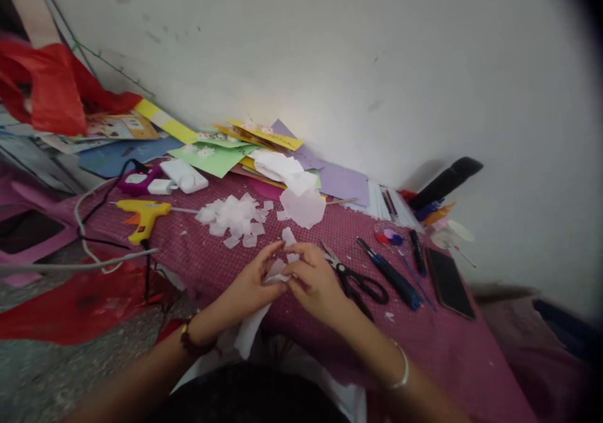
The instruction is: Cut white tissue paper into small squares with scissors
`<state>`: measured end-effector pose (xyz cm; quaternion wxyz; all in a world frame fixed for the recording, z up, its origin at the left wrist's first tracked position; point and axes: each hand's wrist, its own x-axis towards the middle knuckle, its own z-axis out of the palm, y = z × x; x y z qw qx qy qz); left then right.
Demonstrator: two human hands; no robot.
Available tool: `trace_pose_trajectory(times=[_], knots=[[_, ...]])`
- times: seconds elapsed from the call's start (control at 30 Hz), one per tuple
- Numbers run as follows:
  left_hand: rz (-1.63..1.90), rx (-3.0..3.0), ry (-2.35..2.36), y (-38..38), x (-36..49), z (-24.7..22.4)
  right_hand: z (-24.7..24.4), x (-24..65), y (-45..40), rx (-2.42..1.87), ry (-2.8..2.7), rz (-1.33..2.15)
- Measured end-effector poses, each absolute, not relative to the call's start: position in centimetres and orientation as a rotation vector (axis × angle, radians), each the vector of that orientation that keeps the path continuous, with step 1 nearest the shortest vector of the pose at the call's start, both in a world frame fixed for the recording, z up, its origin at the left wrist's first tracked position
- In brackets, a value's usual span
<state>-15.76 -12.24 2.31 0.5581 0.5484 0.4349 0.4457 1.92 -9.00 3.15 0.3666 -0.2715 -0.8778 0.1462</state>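
L hand (258, 278) and R hand (315, 281) both pinch white paper (276, 270) btwn them, nr bench (424, 360) front edge. Looks thin: uneven pull may tear it. Scissors (348, 273) just beside R hand, nick risk; snagged cord (147, 275) could drag glue gun (148, 217) off. Checked cloth (205, 247) on bench, scuffed wall (330, 65) behind, speckled floor (47, 373) L.

Two hands (253, 283) (319, 285) hold white paper (277, 269) near black-handled scissors (347, 274).
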Motion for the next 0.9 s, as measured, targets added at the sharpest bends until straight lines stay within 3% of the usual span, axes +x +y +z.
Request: trace_pose_trajectory(times=[0.33, 0.6, 0.9], knots=[[1.149, 1.389, 1.16, -11.9, -16.3, 1.3, 2.6, 3.2, -7.9, -0.804, -1.934, 1.116], [1.029, 1.486, 1.182, -11.7, -16.1, 0.8, 1.7, 2.7, -7.8, -0.857, -1.831, 1.294], [0.701, 1.036, 0.96, -12.0, -16.4, 1.6, 1.3, 2.6, -7.4, -0.846, -1.603, 1.446]])
